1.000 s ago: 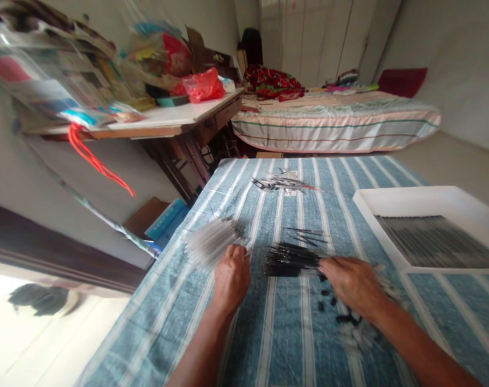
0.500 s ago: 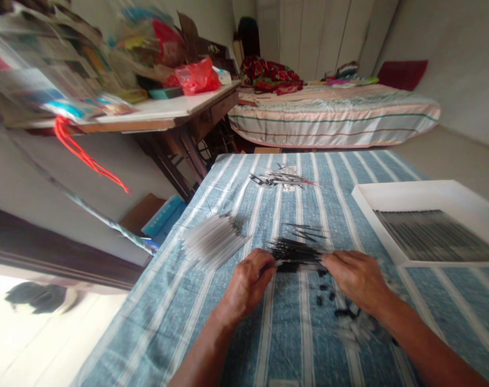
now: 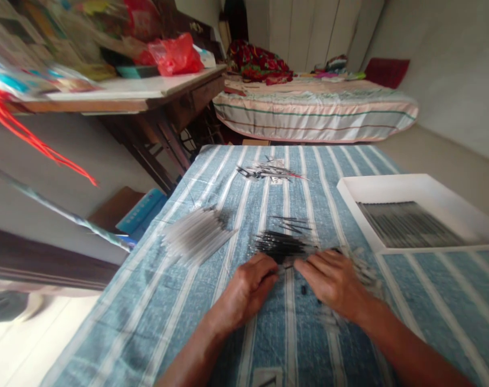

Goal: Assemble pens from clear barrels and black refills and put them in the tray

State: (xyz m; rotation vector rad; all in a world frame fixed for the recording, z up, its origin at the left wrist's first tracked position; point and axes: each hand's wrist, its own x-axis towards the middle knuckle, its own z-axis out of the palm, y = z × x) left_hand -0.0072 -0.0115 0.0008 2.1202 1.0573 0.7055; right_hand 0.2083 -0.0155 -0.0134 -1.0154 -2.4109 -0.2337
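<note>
My left hand (image 3: 253, 285) has its fingers closed in a pinch at the near edge of a pile of thin black rods (image 3: 280, 245); what it holds is hidden. A short gap to the right, my right hand (image 3: 333, 279) is also closed, fingertips down by the cloth, and I cannot make out what is in them. One small black cap (image 3: 303, 289) lies just below the gap between the hands. Behind my right hand spreads a blurred heap of small clear pieces (image 3: 365, 270). To the left is a stack of whitish translucent tubes (image 3: 198, 236).
A white tray (image 3: 430, 185) holding a row of dark slim sticks (image 3: 409, 223) stands at the right. Farther back on the striped cloth (image 3: 212, 322) lies a bundle of thin sticks (image 3: 270, 170). A cluttered desk (image 3: 123, 99) rises beyond the left edge.
My hands have drawn closer together; earlier a thin rod seemed to stretch between them at the black pile. The whole view has shifted with the head.
</note>
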